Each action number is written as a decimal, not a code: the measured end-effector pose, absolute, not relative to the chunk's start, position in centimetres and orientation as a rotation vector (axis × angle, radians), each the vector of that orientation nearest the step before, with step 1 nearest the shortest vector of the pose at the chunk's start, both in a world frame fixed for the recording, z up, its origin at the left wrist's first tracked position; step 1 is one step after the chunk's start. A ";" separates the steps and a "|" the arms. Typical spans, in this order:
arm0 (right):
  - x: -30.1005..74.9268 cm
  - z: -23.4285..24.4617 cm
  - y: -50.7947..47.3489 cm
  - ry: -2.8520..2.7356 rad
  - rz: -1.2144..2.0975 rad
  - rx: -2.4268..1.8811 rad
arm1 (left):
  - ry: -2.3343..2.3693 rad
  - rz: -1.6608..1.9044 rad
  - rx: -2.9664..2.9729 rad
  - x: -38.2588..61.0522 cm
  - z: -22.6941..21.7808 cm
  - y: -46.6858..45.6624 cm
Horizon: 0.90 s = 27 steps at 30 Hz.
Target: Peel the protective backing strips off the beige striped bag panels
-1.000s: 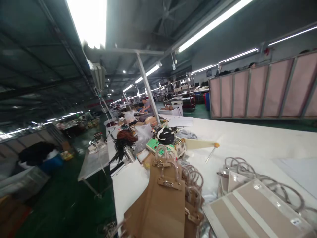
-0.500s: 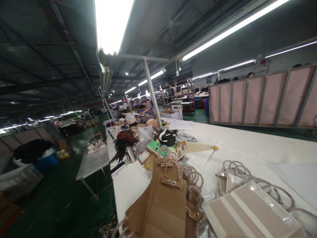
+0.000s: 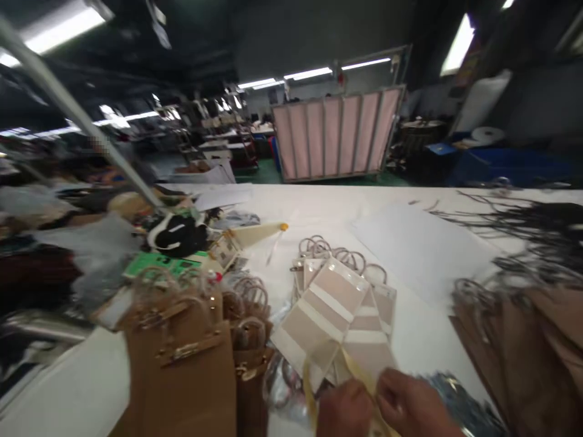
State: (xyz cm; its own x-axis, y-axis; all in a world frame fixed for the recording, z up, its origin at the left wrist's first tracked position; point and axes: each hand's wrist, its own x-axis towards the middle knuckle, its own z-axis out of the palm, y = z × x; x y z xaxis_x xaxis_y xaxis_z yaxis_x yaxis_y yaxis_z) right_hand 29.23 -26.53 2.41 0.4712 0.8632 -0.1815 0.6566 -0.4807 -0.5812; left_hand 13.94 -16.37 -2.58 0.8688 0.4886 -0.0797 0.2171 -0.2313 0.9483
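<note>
My left hand and my right hand are side by side at the bottom edge, both closed and blurred by motion. A pale yellow strip curves up in a loop from between them, its ends hidden in my fingers. Just beyond the hands lies a pile of beige bag panels with lighter bands and looped handles. Left of my left hand sits some clear plastic wrap. A heap of small bluish-grey pieces lies by my right wrist.
Brown bags with clasps and clear handles stand at the left. More brown bags lie at the right, below dark cords. A green-panelled machine and a metal post are at the left. White sheet covers part of the table.
The view has swung to the right and down. Both my hands and the yellow strip have come into view, along with the brown bags and dark cords on the right.
</note>
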 end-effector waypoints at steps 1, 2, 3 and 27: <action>30.1 1.1 -25.6 -1.288 0.684 -2.302 | 0.514 0.292 1.852 14.6 -3.4 -15.9; 31.2 -0.2 -24.7 -1.316 0.671 -2.293 | 0.490 0.396 2.004 15.1 -4.1 -15.5; 32.3 -1.4 -23.9 -1.291 0.658 -2.304 | 0.459 0.500 2.083 15.6 -4.4 -15.0; 47.2 -12.2 -9.5 -0.755 0.420 -2.211 | 0.917 0.226 1.417 20.1 -8.7 -9.7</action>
